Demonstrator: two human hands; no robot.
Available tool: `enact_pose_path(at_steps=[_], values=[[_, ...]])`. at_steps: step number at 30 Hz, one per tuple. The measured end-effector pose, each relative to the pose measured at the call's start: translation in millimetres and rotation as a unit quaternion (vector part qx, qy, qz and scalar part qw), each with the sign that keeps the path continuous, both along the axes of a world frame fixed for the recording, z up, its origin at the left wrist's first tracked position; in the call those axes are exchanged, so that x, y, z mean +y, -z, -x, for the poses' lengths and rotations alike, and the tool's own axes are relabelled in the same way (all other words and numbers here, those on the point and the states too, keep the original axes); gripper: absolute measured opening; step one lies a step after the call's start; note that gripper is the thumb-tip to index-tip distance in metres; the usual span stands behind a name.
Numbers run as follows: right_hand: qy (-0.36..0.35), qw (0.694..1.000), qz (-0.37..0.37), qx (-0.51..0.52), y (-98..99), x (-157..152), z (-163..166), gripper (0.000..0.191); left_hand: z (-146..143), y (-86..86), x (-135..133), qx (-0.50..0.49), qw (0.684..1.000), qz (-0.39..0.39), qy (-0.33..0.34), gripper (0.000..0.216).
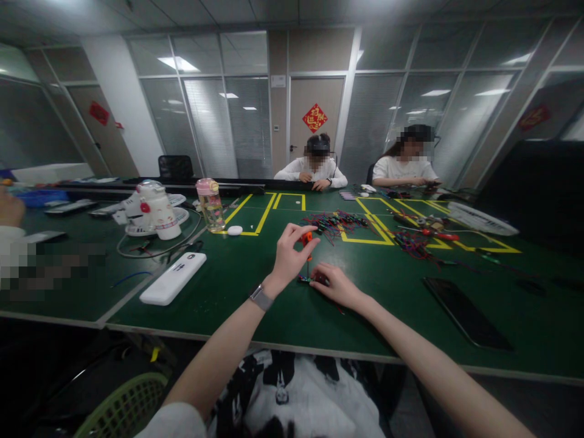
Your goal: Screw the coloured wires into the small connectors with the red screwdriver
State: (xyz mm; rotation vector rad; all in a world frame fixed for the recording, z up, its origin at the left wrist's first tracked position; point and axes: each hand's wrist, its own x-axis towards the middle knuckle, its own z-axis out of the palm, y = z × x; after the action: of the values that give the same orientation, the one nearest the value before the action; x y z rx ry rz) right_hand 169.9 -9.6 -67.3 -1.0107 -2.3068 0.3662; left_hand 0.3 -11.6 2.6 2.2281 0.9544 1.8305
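My left hand (288, 254) is raised a little above the green table (255, 304), its fingers pinched round the orange handle of a small screwdriver (307, 239) that stands upright. The tip points down at a small dark part (306, 279) on the table. My right hand (336, 285) rests on the table just right of that part, fingers curled against it. A pile of coloured wires (335, 224) lies farther back, beyond both hands.
A white power bank (173, 277) lies to the left, a black phone (465, 311) to the right. A pink bottle (210, 205), a white fan-like device (152, 210) and more wires and tools (422, 237) sit farther back. Two people sit across the table; another person's hand (10, 210) shows at far left.
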Motion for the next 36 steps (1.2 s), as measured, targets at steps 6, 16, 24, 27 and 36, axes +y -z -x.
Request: enact_pose_path(at_steps=[6, 16, 24, 27, 36], values=[[-0.003, 1.0, 0.002, 0.0, 1.0, 0.4, -0.3, 0.005, 2.4, 1.9, 1.1, 0.006, 0.998, 0.027, 0.06, 0.035], [-0.004, 1.0, 0.001, -0.001, 1.2, 0.1, -0.7, 0.006, 0.4, -2.0, -1.1, 0.001, 1.0, -0.003, 0.015, 0.022], [-0.006, 1.0, -0.002, -0.005, 2.1, 1.3, 0.0, 0.006, 1.6, 2.0, 3.1, 0.009, 0.999, 0.025, 0.032, 0.031], [-0.006, 1.0, -0.003, -0.006, 1.7, 0.6, -0.1, 0.006, 2.0, 3.5, 6.5, -0.003, 0.998, 0.036, 0.056, 0.034], [-0.001, 1.0, 0.001, -0.003, 2.3, 0.9, -0.1, 0.006, -0.1, 1.5, 4.0, -0.011, 1.0, 0.015, 0.012, 0.025]])
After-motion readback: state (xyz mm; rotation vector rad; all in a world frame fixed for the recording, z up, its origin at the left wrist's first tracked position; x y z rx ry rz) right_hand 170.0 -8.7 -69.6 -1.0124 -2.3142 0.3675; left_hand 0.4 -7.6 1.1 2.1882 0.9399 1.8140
